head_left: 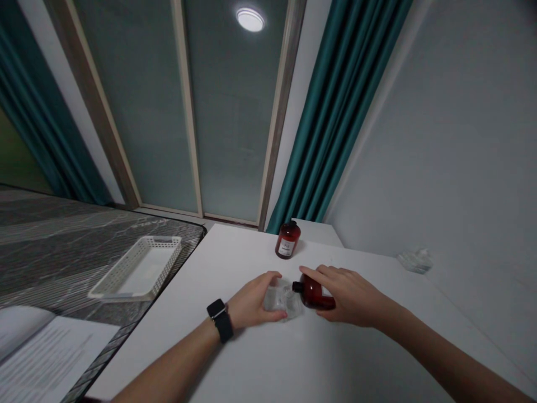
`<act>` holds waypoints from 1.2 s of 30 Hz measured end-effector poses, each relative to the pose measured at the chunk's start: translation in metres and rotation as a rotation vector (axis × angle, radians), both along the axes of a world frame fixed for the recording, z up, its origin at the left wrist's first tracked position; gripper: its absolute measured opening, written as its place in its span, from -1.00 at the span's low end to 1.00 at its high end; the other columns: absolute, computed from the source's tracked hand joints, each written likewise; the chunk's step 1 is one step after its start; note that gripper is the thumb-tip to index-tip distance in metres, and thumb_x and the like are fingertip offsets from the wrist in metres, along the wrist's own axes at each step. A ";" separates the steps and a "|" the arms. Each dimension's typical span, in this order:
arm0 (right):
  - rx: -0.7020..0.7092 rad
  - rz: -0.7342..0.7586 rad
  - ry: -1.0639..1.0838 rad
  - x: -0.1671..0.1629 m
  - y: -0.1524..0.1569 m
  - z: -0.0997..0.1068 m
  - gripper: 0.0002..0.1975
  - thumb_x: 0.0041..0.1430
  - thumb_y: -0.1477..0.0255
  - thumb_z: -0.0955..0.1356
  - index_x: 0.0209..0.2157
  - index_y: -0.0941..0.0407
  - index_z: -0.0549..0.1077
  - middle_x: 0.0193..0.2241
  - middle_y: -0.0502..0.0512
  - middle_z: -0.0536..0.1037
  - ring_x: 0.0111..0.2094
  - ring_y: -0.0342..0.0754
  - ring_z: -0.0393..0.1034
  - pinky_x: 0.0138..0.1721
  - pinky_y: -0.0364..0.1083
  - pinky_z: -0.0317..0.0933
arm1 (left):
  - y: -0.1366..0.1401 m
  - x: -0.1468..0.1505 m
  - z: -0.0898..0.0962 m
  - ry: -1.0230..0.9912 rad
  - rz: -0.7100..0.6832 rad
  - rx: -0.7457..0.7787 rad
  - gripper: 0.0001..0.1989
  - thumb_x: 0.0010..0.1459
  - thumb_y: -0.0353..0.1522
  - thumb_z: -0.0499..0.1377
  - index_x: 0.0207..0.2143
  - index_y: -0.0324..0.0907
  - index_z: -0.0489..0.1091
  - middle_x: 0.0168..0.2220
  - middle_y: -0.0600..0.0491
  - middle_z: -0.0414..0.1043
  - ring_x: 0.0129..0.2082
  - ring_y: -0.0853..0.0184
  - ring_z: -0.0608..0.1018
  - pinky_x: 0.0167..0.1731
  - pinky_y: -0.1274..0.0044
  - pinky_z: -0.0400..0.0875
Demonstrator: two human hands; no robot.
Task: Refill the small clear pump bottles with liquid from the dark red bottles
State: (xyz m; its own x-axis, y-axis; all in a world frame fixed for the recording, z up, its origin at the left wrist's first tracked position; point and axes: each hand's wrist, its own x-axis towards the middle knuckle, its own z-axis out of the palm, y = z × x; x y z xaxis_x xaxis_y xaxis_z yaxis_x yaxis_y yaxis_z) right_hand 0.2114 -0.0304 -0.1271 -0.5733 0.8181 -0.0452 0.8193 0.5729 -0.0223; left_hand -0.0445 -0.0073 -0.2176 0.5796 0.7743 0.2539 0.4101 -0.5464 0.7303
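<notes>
My right hand is wrapped round a dark red-brown bottle, tipped onto its side with its black neck pointing left. That neck is at the rim of a clear glass cup; I cannot tell whether they touch. Thumb and fingers of my left hand curve round the cup from the left and hold it. The cup is low over the white table or standing on it. Farther back, a second red-brown bottle with a white label and black top stands upright on the table. Whether liquid is flowing cannot be made out.
The white table fills the front. To its left, a white perforated basket and an open book lie on a grey patterned surface. A clear crumpled thing lies by the wall at right. Green curtains hang behind.
</notes>
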 end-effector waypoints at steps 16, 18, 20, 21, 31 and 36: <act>0.007 0.014 -0.012 -0.002 0.000 0.003 -0.26 0.01 0.40 0.40 0.25 0.01 0.19 -0.08 0.19 0.50 -0.17 0.13 0.44 -0.18 0.05 0.25 | 0.001 0.000 -0.002 0.009 -0.011 0.015 -0.29 -0.04 -0.29 0.39 0.12 -0.15 0.16 0.04 -0.12 0.43 0.02 0.08 0.50 0.00 0.31 0.38; 0.003 0.012 -0.014 -0.002 0.000 0.004 -0.26 0.01 0.41 0.40 0.25 0.03 0.19 -0.08 0.19 0.50 -0.18 0.13 0.45 -0.19 0.06 0.25 | 0.001 0.000 -0.002 0.007 -0.011 0.016 -0.30 -0.04 -0.29 0.39 0.12 -0.15 0.16 0.04 -0.12 0.43 0.02 0.08 0.50 0.00 0.31 0.38; 0.003 0.010 -0.010 -0.003 -0.001 0.005 -0.26 0.00 0.43 0.40 0.25 0.04 0.20 -0.08 0.20 0.51 -0.18 0.14 0.45 -0.19 0.06 0.25 | 0.001 0.000 -0.002 0.004 -0.011 0.015 -0.30 -0.04 -0.29 0.39 0.12 -0.16 0.16 0.03 -0.11 0.43 0.01 0.08 0.50 -0.01 0.31 0.39; 0.005 0.013 -0.005 -0.002 -0.001 0.005 -0.26 0.00 0.43 0.40 0.25 0.04 0.21 -0.09 0.19 0.51 -0.18 0.14 0.45 -0.19 0.06 0.25 | 0.001 0.000 -0.002 0.002 -0.011 0.014 -0.29 -0.04 -0.29 0.39 0.12 -0.16 0.16 0.03 -0.11 0.43 0.01 0.08 0.51 -0.01 0.31 0.39; 0.018 0.011 -0.019 -0.002 0.000 0.004 -0.26 0.00 0.41 0.42 0.25 0.03 0.20 -0.09 0.19 0.51 -0.16 0.14 0.45 -0.17 0.07 0.26 | 0.003 0.000 -0.005 0.003 -0.016 0.024 -0.29 -0.04 -0.27 0.39 0.13 -0.14 0.16 0.04 -0.11 0.42 0.00 0.06 0.51 -0.01 0.30 0.40; 0.018 0.015 -0.033 -0.001 -0.001 0.005 -0.25 0.00 0.43 0.40 0.26 0.03 0.19 -0.08 0.19 0.51 -0.16 0.14 0.45 -0.17 0.06 0.25 | 0.003 -0.001 -0.004 0.001 -0.014 0.023 -0.29 -0.04 -0.26 0.39 0.12 -0.14 0.16 0.03 -0.11 0.43 -0.01 0.08 0.51 -0.01 0.30 0.40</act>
